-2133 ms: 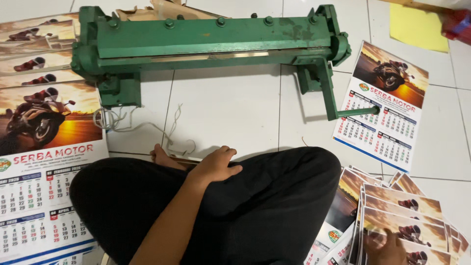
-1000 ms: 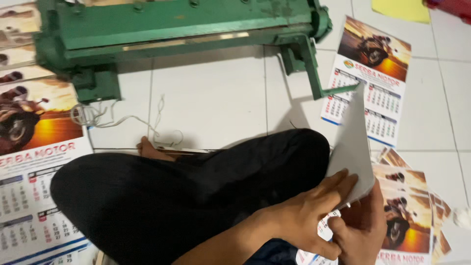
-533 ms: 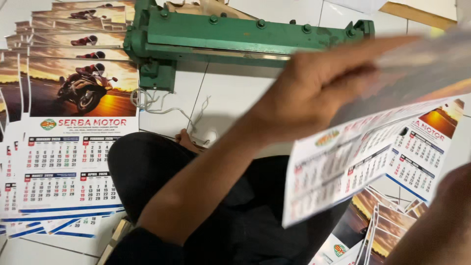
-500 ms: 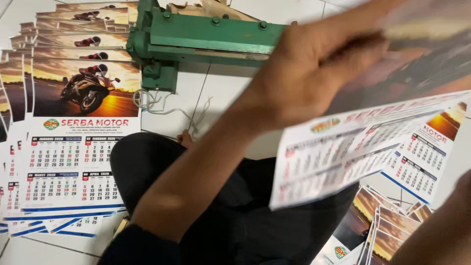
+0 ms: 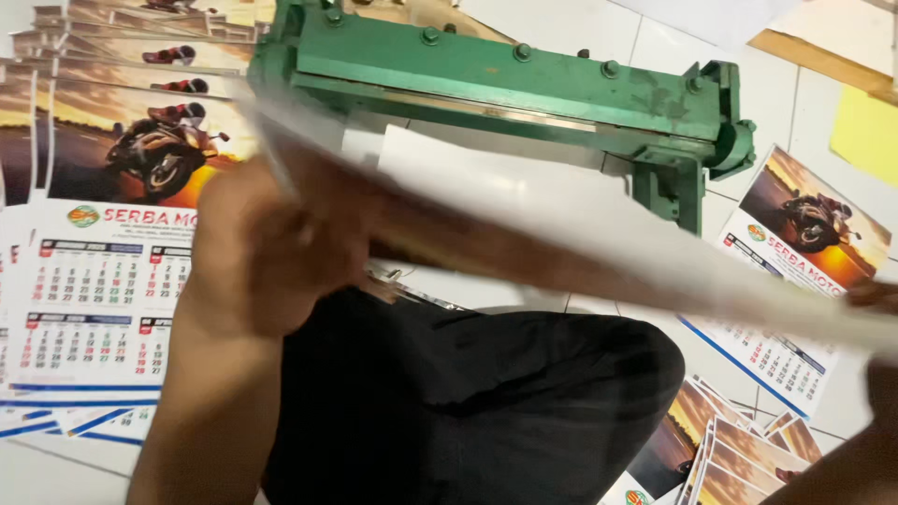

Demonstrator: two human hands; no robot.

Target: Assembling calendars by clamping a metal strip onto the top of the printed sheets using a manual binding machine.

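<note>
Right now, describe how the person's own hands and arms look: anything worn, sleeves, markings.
The left hand is bare: no glove, ring or watch shows, and the forearm below it has no sleeve up to the frame's bottom edge. The right hand shows only as a blurred sliver at the frame's right edge, also bare where visible; its wrist and arm are mostly out of view. No markings can be made out.

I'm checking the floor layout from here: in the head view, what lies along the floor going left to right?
Fanned stack of calendars → left hand gripping the blurred sheet → black-trousered knee → single calendar → yellow paper. The green machine spans the back.
</note>
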